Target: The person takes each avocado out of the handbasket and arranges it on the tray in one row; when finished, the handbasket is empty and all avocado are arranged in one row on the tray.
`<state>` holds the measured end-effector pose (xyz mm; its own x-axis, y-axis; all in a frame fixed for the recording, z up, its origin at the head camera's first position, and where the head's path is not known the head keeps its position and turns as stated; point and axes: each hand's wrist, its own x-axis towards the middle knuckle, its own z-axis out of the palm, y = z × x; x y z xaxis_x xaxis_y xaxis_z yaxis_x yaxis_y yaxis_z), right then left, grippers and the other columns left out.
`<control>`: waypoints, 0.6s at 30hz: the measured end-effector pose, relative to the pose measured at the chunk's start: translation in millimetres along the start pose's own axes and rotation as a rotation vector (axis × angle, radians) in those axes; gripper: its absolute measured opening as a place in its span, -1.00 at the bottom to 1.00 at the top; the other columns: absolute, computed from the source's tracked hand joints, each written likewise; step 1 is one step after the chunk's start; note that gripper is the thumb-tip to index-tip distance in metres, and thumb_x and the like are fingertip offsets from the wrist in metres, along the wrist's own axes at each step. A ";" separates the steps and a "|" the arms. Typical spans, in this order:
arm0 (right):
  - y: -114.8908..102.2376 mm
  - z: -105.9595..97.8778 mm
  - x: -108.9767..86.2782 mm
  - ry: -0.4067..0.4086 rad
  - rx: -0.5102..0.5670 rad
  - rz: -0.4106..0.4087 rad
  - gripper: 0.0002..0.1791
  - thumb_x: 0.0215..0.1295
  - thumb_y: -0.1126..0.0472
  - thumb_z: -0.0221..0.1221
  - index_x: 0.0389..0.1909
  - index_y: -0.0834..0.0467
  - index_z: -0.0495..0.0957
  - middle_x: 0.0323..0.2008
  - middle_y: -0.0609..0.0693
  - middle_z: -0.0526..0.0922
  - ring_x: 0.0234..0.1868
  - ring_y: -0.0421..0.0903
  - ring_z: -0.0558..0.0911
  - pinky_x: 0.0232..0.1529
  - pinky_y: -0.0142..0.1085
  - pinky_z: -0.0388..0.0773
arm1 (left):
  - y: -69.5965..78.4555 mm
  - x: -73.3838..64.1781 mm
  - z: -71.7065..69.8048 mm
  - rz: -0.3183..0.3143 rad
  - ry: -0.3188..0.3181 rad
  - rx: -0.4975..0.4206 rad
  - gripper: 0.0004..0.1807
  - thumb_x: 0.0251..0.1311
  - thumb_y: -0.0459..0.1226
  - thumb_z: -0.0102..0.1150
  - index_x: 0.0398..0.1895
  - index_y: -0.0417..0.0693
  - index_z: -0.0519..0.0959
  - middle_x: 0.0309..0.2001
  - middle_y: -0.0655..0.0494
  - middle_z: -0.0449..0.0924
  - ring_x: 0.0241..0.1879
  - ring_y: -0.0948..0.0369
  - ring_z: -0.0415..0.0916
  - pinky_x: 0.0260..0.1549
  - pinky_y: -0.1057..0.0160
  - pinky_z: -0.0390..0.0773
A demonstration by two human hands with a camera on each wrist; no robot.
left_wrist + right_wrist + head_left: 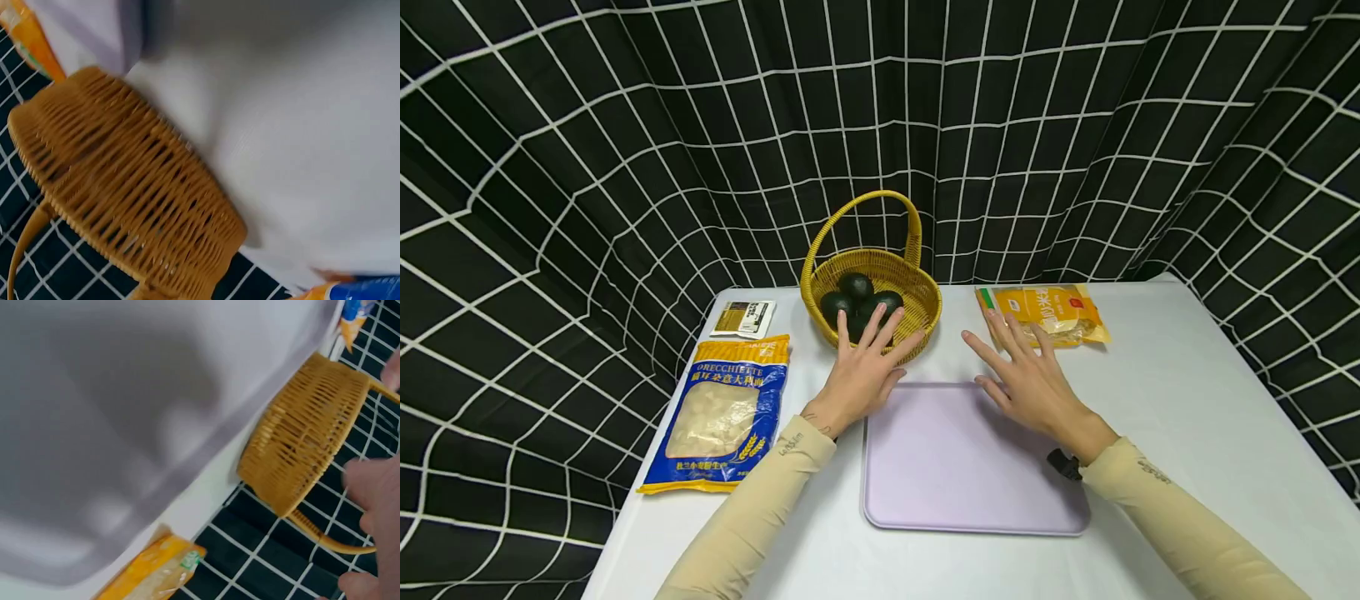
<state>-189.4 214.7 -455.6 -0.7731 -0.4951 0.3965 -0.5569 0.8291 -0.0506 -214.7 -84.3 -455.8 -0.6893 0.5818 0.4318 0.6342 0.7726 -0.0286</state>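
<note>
My left hand (859, 371), fingers spread and straight, holds nothing. In the head view it overlaps the front of a yellow wicker basket (931, 304) with a tall handle. Several dark green avocados (856, 286) lie in the basket, partly hidden by my fingers. My right hand (1033, 383), also spread and holding nothing, hovers over the far right part of a lilac rectangular tray (955, 483). Its fingertips overlap the near edge of a yellow food packet (1048, 310). The right wrist view shows blurred fingers (378, 487) beside the basket (306, 434).
A blue and yellow bag of orecchiette pasta (718, 417) lies at the left of the white table (1180, 400). Behind it is a small brown and white packet (743, 319). A black cloth with a white grid (880, 100) hangs around the back and sides.
</note>
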 end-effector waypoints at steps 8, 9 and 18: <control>-10.0 -2.6 13.2 0.046 0.055 -0.006 -0.29 0.34 0.12 0.26 0.51 -0.07 0.31 0.57 0.25 0.12 0.46 0.33 0.31 0.38 0.31 0.21 | -22.3 16.3 -36.6 -0.006 0.384 -0.058 -0.56 0.32 -0.36 0.20 0.27 -0.02 0.57 0.35 -0.12 0.50 0.42 -0.06 0.36 0.50 -0.24 0.06; -11.0 -3.0 15.2 0.052 0.062 -0.006 -0.29 0.34 0.12 0.26 0.50 -0.06 0.31 0.56 0.26 0.15 0.45 0.34 0.33 0.38 0.31 0.22 | -26.5 18.9 -42.5 -0.013 0.431 -0.070 -0.60 0.34 -0.39 0.17 0.23 -0.06 0.59 0.32 -0.14 0.53 0.39 -0.07 0.40 0.51 -0.18 0.10; -16.6 -9.0 39.9 0.094 0.134 0.002 -0.29 0.36 0.16 0.26 0.51 -0.04 0.30 0.52 0.29 0.23 0.43 0.31 0.36 0.28 0.31 0.36 | -64.7 37.2 -73.1 -0.263 0.633 -0.220 -0.63 0.40 -0.46 0.07 0.22 -0.17 0.59 0.31 -0.15 0.54 0.35 -0.07 0.46 0.41 0.05 0.36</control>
<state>-208.3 183.5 -430.7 -0.7460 -0.4620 0.4797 -0.5957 0.7849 -0.1704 -255.7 -131.3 -372.0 -0.5359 0.0732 0.8411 0.5773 0.7588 0.3017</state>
